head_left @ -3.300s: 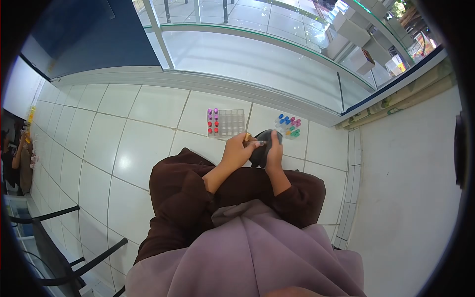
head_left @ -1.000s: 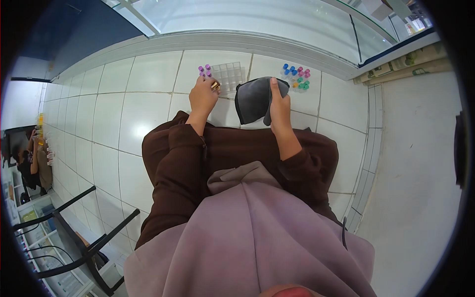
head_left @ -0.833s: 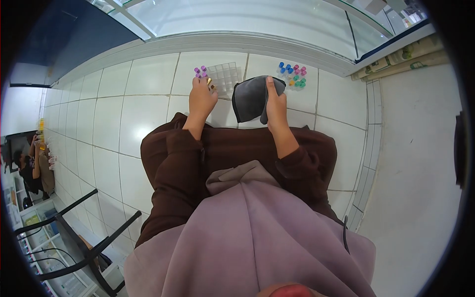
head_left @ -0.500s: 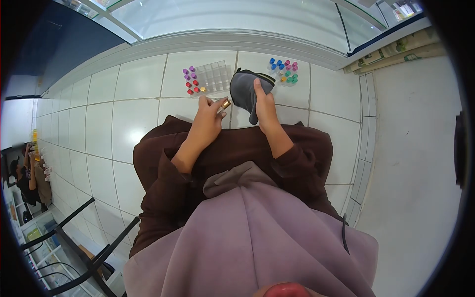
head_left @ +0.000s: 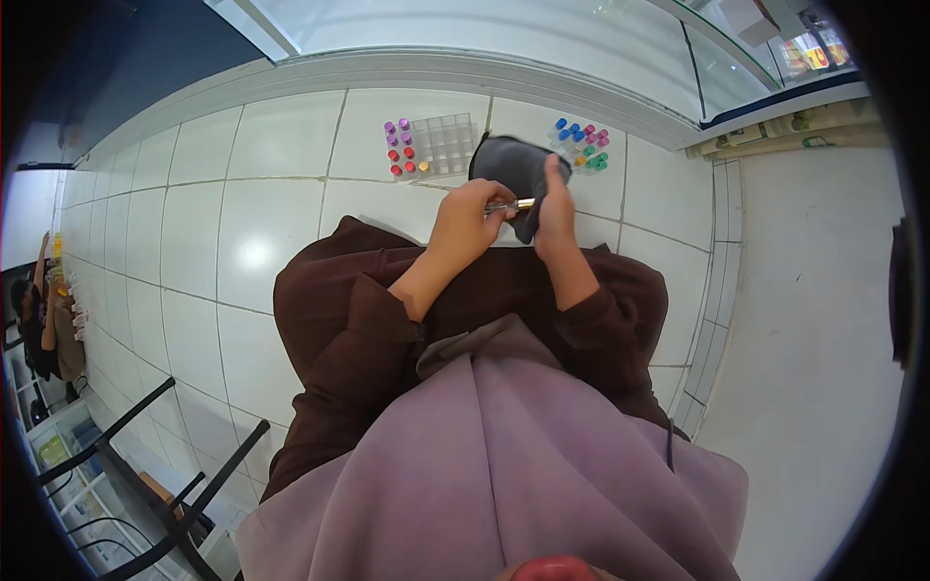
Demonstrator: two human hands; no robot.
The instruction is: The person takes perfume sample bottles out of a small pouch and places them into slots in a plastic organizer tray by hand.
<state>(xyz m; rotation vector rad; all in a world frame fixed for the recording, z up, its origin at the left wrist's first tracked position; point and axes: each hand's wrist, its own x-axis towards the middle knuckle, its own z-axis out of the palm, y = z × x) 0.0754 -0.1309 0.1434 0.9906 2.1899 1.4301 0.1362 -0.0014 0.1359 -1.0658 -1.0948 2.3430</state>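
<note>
My left hand (head_left: 467,221) pinches a small clear tube with a gold cap (head_left: 526,204). The capped end points right, against the front of a dark grey zip pouch (head_left: 511,163). My right hand (head_left: 555,215) grips that pouch along its right side, thumb up on the outside. What the pouch holds is hidden. Just beyond my left hand, a clear compartment tray (head_left: 448,140) lies on the floor. Tubes with purple caps (head_left: 398,133), red caps (head_left: 401,159) and one yellow-orange cap (head_left: 423,167) stand in its left part.
Right of the pouch stand several tubes with blue, pink, green and orange caps (head_left: 581,145). A glass-fronted cabinet (head_left: 504,44) borders the tiled floor ahead. A black metal frame (head_left: 194,484) is at lower left. Another person (head_left: 53,329) is at far left.
My left hand has moved right with the gold-capped tube, bringing it up against the pouch. My right hand keeps its grip on the pouch. The whole view has shifted slightly.
</note>
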